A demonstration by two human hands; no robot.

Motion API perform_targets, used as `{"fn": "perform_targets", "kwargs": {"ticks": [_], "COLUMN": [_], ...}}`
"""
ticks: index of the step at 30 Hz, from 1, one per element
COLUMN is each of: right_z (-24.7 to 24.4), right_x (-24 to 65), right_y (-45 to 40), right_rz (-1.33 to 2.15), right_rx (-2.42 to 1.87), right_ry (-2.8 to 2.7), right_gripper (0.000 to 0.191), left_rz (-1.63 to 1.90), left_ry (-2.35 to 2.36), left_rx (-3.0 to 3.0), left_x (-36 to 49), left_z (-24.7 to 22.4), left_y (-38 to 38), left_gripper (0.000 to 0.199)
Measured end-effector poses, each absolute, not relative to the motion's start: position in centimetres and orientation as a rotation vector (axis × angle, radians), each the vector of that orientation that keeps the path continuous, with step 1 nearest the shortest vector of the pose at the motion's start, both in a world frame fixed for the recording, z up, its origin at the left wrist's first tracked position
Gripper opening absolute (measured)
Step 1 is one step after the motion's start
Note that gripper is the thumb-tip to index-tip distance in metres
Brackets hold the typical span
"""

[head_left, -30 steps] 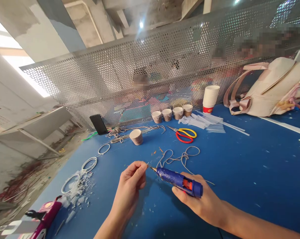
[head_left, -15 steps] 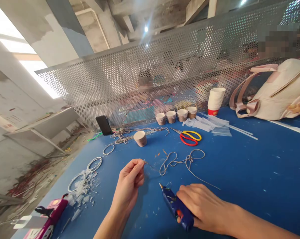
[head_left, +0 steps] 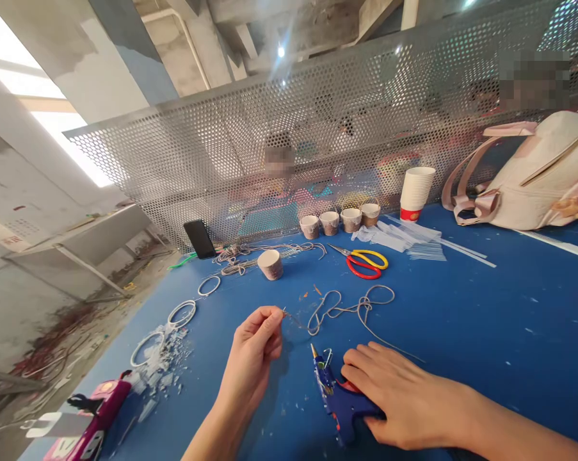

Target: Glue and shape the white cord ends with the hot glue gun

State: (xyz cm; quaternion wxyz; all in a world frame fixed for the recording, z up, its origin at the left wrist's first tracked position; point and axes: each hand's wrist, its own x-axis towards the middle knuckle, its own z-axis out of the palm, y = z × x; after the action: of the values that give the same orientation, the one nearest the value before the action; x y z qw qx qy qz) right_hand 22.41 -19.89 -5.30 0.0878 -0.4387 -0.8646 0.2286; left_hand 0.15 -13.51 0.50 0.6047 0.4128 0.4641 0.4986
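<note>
My left hand (head_left: 255,346) is closed in a pinch on one end of a thin grey cord (head_left: 337,312), the tip just showing past the fingertips. The rest of that cord lies in loose loops on the blue table. My right hand (head_left: 404,390) is at the handle of a blue hot glue gun (head_left: 339,406), fingers by its red trigger and thumb at the handle's end. The gun lies on its side, nozzle pointing away from me. Beyond the left hand stands a small bark-patterned cup (head_left: 270,265). Scissors (head_left: 365,263) with red and yellow handles lie farther back.
Several small cups (head_left: 330,223) line a perforated metal screen (head_left: 212,153). Stacked paper cups (head_left: 417,193), clear glue sticks (head_left: 413,242) and a backpack (head_left: 529,179) are right. On the left are a phone (head_left: 200,239), white rings (head_left: 182,314), plastic scraps (head_left: 166,365) and a pink power strip (head_left: 104,410).
The glue gun has turned onto its side, its nozzle swinging slightly away from me. My right hand has shifted a little right over it. My left hand has moved slightly right with the cord end.
</note>
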Motion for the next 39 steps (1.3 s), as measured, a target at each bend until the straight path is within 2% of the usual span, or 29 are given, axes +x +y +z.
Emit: {"fn": "perform_targets", "kwargs": {"ticks": [2, 6, 8, 13, 17, 31, 36, 39], "right_z": [-4.4, -2.0, -1.1, -0.4, -0.3, 1.7, 2.9, 3.6], "right_x": [22.5, 21.4, 20.2, 16.9, 16.0, 17.0, 17.5, 17.6], "right_y": [-19.5, -17.9, -16.9, -14.7, -14.1, -12.9, -11.8, -11.9], "right_rz": [0.671, 0.516, 0.488, 0.854, 1.140, 1.270, 1.284, 1.137], "right_rx": [-1.276, -1.151, -1.068, -1.021, -0.999, -1.002, -1.020, -1.055], "right_ry": [-2.542, -2.294, -2.101, -1.737, -1.573, -1.646, -1.819, -1.945], "right_gripper": [0.053, 0.020, 0.017, 0.020, 0.006, 0.010, 0.010, 0.010], "left_rz": [1.148, 1.125, 1.114, 1.121, 1.130, 1.056, 1.054, 1.052], "left_ry": [1.074, 1.064, 1.059, 1.066, 1.081, 1.107, 1.193, 1.267], "left_rx": [0.952, 0.947, 0.959, 1.010, 1.006, 1.068, 1.353, 1.567], "left_x": [0.2, 0.4, 0.6, 0.7, 0.6, 0.2, 0.0, 0.0], "left_z": [0.5, 0.5, 0.4, 0.2, 0.3, 0.4, 0.8, 1.2], "left_y": [-13.5, -13.8, -14.0, -14.3, -14.3, -14.1, -14.2, -14.4], "left_gripper": [0.027, 0.027, 0.027, 0.026, 0.028, 0.028, 0.028, 0.027]}}
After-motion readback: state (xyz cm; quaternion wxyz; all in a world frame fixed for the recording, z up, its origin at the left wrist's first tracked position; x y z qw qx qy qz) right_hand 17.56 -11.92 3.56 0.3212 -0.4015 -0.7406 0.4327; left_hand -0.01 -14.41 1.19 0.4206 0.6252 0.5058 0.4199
